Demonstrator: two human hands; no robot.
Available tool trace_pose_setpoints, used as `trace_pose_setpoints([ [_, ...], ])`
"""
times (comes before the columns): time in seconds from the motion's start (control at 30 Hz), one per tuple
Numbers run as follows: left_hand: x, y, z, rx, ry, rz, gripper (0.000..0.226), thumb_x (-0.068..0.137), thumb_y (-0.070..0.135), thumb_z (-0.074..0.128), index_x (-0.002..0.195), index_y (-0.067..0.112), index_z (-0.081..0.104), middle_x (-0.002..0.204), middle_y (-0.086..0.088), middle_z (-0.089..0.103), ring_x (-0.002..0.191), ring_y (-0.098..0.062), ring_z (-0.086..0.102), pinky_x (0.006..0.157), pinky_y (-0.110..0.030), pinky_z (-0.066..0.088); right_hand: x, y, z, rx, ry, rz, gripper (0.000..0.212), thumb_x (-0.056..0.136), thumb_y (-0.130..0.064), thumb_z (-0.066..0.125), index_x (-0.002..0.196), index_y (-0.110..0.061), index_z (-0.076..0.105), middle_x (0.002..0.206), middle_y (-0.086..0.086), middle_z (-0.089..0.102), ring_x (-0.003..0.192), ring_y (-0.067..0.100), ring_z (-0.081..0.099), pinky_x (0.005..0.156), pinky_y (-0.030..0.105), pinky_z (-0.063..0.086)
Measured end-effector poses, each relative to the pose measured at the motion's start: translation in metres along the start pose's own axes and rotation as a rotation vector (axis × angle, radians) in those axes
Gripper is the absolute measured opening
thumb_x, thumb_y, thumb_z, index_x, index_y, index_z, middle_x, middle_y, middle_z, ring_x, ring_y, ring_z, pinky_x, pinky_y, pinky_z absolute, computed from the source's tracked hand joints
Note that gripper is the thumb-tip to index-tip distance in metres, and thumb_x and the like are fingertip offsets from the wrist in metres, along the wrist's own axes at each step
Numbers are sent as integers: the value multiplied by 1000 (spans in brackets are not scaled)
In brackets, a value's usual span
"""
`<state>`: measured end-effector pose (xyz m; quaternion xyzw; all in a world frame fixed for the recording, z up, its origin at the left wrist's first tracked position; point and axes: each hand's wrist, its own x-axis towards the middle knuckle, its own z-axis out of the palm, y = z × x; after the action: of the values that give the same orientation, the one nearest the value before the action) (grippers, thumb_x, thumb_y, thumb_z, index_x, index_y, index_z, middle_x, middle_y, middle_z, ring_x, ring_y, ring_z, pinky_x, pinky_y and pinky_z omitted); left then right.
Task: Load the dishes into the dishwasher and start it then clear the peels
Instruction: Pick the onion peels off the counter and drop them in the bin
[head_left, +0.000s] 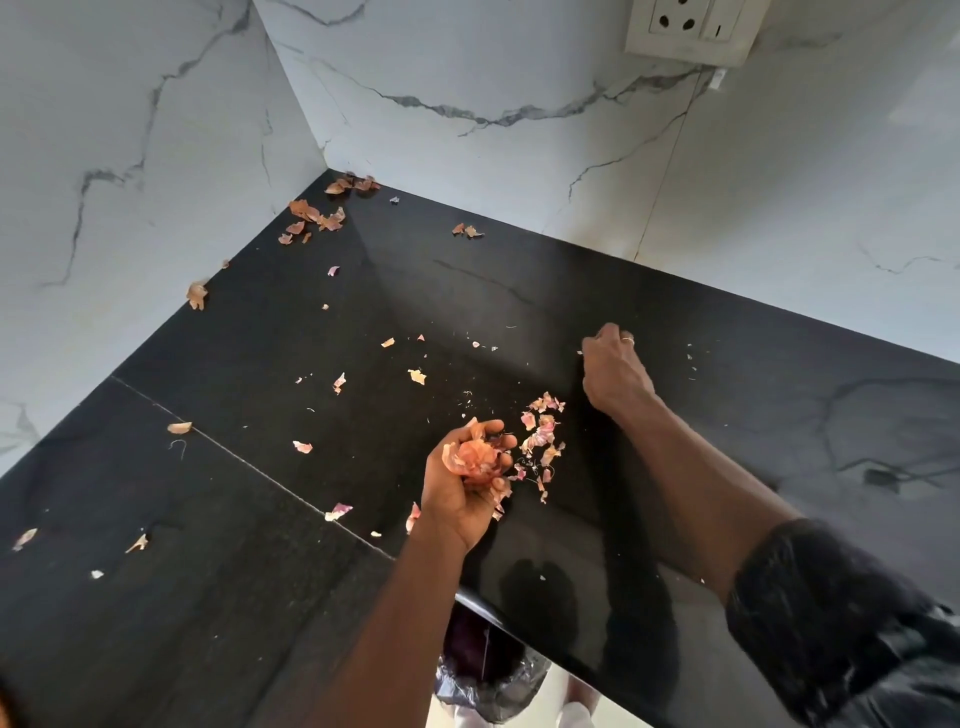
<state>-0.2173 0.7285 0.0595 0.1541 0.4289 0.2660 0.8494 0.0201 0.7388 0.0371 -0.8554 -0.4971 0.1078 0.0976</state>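
Orange and pink onion peels lie scattered over the black countertop (727, 415). My left hand (465, 488) is palm up near the front edge and grips a bunch of peels (475, 457). A small heap of peels (543, 431) lies just right of it. My right hand (615, 371) reaches further back, knuckles up, fingers curled down onto the counter among tiny flakes; whether it pinches anything is hidden. More peels (317, 215) sit in the far corner by the marble walls.
White marble walls close off the counter at the left and back. A wall socket (685, 28) is at the top right. Below the counter's front edge, a bin lined with a dark plastic bag (488, 680) stands on the floor.
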Motion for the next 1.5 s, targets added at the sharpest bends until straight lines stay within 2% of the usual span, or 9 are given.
trace_pose_setpoints([
  [0.2,1,-3,-2,-2,6,-4,27,94,26,52,94,7,72,86,-11,67,60,-15,58,41,-21,41,-40,-14,15,0,-34,-233,23,97,-4,48,111,-9,66,119,8,53,108,22,55,87,38,56],
  [0.33,3,-4,0,5,-2,-16,27,94,27,52,94,8,72,87,-12,66,61,-15,58,42,-21,41,-42,11,1,73,69,-62,25,93,3,49,105,-7,69,113,8,58,100,25,57,81,39,56],
  [0.47,3,-5,1,0,-7,-15,29,94,27,51,90,9,75,87,-11,66,62,-14,58,42,-21,41,-37,28,-13,39,60,165,16,91,5,50,102,1,61,118,17,50,111,36,48,79,44,51],
  [0.73,0,-7,6,5,-6,-13,28,93,25,51,92,8,73,87,-12,66,61,-14,58,42,-21,41,-54,-32,12,67,-48,-25,19,97,-1,49,109,-3,63,122,14,51,111,28,51,85,37,50],
  [0.87,-3,-3,2,-8,-8,7,28,95,26,50,94,7,71,87,-12,67,61,-15,58,42,-21,41,-61,-58,21,107,-83,-106,23,98,-24,63,114,-8,64,120,11,52,113,26,52,90,38,53],
  [1.0,-5,0,-3,-27,-12,8,29,95,26,49,95,7,71,86,-11,67,61,-14,58,42,-21,40,-66,-71,22,41,-40,-171,15,92,-2,64,104,-10,67,108,7,56,104,25,56,72,30,45],
  [1.13,-5,3,-10,-31,5,17,29,94,26,49,94,8,72,85,-11,67,61,-15,57,43,-21,40,-67,-78,17,33,-32,-204,23,89,8,61,99,-10,73,98,5,64,90,22,62,71,28,48],
  [1.4,-7,7,-17,-22,40,19,31,95,26,49,87,9,73,83,-10,67,59,-14,57,42,-20,39,-58,-66,14,153,-66,-61,32,84,10,53,92,-12,75,87,9,71,78,27,70,70,41,61],
  [1.5,-6,6,-20,-22,58,21,31,95,26,48,89,8,73,83,-12,67,59,-15,58,43,-22,42,-59,-61,6,300,-30,14,27,89,3,59,91,-15,79,89,4,75,78,16,72,75,34,62],
])
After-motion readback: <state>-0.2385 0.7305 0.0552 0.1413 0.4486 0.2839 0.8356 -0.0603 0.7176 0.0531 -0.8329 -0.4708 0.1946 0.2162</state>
